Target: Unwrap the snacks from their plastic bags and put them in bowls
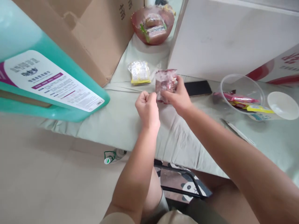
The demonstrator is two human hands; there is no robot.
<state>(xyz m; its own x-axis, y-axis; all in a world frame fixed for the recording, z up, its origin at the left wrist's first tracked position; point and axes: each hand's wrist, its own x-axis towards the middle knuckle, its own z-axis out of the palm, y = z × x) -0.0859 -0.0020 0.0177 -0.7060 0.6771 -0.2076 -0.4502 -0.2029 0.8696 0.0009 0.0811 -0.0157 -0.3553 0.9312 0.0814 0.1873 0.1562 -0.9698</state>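
My right hand (178, 98) grips a red and clear plastic snack packet (165, 82) from its right side, thumb in front and fingers behind. Close beside it, on the left, my left hand (147, 107) is closed in a fist; whether anything small is inside its fingers is hidden. Behind the left hand lies a yellow and clear packet (139, 73) on the pale green tablecloth (121, 124). A black phone (198, 88) rests just right of the right hand.
On the left stands a large jug of green liquid (70, 71) before a cardboard box (93, 34). A pink bowl (153, 29) with packets sits at the back, beside a white box (221, 37). To the right are a clear round tub (243, 93), wrapped snacks, a white lid (282, 105) and a pen-like tool (240, 133).
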